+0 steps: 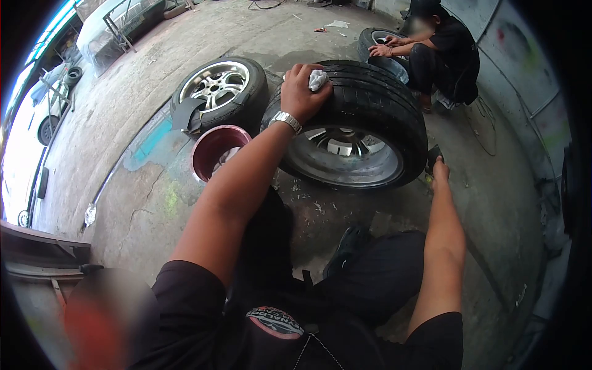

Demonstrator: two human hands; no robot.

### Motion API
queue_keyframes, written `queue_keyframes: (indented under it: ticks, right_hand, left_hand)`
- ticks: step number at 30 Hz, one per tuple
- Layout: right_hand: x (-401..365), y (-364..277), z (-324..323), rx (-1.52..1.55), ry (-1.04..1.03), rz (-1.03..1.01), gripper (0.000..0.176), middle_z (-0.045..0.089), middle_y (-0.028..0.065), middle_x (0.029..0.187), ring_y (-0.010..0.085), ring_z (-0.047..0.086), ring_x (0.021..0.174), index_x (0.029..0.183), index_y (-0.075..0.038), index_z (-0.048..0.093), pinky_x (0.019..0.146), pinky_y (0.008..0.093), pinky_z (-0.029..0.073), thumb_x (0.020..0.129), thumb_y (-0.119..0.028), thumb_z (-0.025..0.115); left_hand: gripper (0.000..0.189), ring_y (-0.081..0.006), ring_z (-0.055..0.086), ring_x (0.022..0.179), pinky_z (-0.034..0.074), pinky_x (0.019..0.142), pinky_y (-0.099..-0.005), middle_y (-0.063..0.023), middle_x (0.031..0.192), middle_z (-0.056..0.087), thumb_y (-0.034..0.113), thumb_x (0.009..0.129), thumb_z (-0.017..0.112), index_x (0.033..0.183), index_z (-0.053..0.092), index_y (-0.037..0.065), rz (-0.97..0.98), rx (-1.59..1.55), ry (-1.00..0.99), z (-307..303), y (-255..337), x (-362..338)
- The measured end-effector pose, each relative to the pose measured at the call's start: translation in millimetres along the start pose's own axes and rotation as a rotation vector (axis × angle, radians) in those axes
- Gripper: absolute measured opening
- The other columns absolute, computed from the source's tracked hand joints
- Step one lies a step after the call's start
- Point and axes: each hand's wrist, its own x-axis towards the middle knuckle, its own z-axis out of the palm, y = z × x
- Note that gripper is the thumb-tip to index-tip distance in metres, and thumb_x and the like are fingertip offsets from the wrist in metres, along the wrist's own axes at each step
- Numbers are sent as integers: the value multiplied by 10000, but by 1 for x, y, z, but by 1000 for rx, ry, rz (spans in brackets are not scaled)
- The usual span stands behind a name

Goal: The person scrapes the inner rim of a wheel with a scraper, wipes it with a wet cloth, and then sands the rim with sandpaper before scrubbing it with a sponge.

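A wheel with a black tire (370,92) stands upright in front of me, the inner side of its metal rim (345,169) facing me. My left hand (301,95), with a metal watch on the wrist, rests on top of the tread. Its fingers are closed around a crumpled white cloth (317,80). Low at the tire's right side is my right hand (440,174), closed on a small dark flat piece (435,158) whose kind I cannot make out. Under my left forearm sits a dark red basin (203,151) with pale cloth-like material inside, partly hidden by the arm.
Another wheel (217,89) lies on the floor at the left, dark sheets (187,116) against its tire. At the back right a person (450,55) in black squats, hands at a third wheel (367,43). A covered car (117,31) stands far left, a wall (518,80) right.
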Motion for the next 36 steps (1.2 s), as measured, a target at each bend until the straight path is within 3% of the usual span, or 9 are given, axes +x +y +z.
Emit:
queue_keyframes:
  ticks: [4, 8, 11, 15, 24, 27, 30, 36]
  right_hand:
    - [-29, -17, -1, -11, 4, -34, 534, 582, 206, 1407, 331, 560, 1298, 1421, 6, 536, 1059, 417, 426, 1050, -377, 499]
    - [6, 1, 2, -74, 44, -86, 564, 573, 226, 1419, 365, 540, 1328, 1407, 22, 538, 1065, 433, 424, 1039, -404, 501]
    - [1, -6, -1, -194, 74, -141, 596, 601, 244, 1376, 389, 544, 1320, 1368, 47, 561, 1060, 434, 431, 1028, -435, 478]
    - [-24, -25, -8, -179, -17, -140, 590, 559, 226, 1438, 366, 532, 1339, 1432, 1, 519, 1069, 420, 426, 1041, -438, 471]
    - [-24, -26, -12, -203, 46, -111, 542, 566, 193, 1434, 363, 538, 1324, 1432, -50, 544, 1071, 434, 433, 1046, -418, 450]
    - [-22, -24, -11, -139, 36, -94, 536, 553, 189, 1454, 374, 525, 1337, 1423, -62, 559, 1101, 437, 419, 1043, -421, 442]
    - [-20, -24, -12, -127, 29, -99, 527, 568, 191, 1437, 371, 531, 1331, 1417, -66, 566, 1089, 442, 429, 1043, -418, 447]
    - [-23, -23, -11, -159, 75, -153, 523, 633, 203, 1347, 359, 589, 1264, 1373, -26, 590, 1025, 420, 459, 1038, -411, 477]
  left_hand:
    - [391, -358, 583, 1142, 465, 999, -439, -141, 1147, 630, 300, 806, 773, 1142, 678, 124, 1, -3, 8, 0, -2, 1]
    - [375, -377, 595, 1054, 483, 926, -462, -140, 1106, 636, 310, 781, 783, 1102, 683, 143, 68, -34, 57, 6, -12, 2]
    - [376, -384, 589, 1075, 477, 939, -461, -159, 1103, 631, 295, 790, 782, 1107, 676, 121, 71, -32, 37, 6, -14, 4]
    - [380, -382, 588, 1078, 472, 941, -460, -160, 1089, 619, 286, 796, 783, 1115, 669, 113, 45, -66, 2, 3, -12, 3]
    - [391, -367, 615, 1028, 473, 931, -447, -171, 1084, 622, 250, 788, 782, 1110, 668, 61, 60, -94, -9, 7, -11, 5]
    - [383, -276, 651, 997, 501, 911, -388, -132, 1079, 640, 264, 842, 780, 1145, 669, 56, 93, -28, -7, 7, -15, 5]
    - [406, -371, 607, 1056, 468, 946, -453, -175, 1099, 618, 253, 798, 776, 1134, 662, 55, 42, -97, -30, 7, -12, 6]
    - [402, -365, 606, 1064, 465, 954, -445, -177, 1102, 621, 257, 800, 771, 1131, 667, 52, 41, -93, -40, 7, -13, 7]
